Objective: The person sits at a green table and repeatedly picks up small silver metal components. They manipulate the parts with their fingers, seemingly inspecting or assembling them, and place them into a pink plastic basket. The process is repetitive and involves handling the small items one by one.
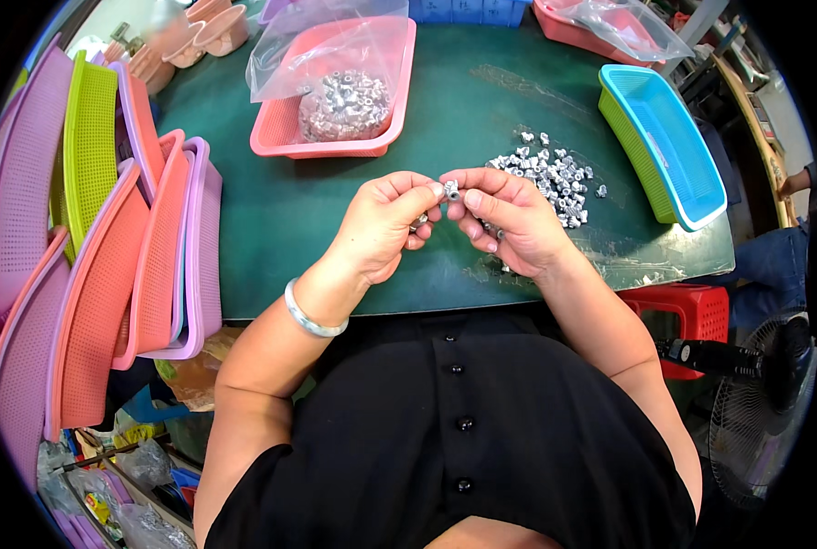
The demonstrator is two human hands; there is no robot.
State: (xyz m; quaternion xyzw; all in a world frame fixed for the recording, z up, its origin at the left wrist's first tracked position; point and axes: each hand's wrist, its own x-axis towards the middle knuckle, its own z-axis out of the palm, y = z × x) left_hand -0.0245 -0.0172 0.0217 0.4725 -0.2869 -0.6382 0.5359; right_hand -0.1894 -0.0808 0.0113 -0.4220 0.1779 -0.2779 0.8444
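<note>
Presently we note the left hand (383,224) on the left, its fingers (424,194) pinched together beside a small silver part (450,189), which is clamped at the fingertips of the right hand (509,220). That part sits between the 2 hands, above the green desk (289,210). Right of them, a loose pile of similar parts (555,174) lies nearest the right hand.

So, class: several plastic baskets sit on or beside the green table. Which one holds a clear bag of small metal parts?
The pink basket at the far middle of the table. A clear bag of silvery parts lies in it; the blue-and-green basket on the right looks empty.
</note>
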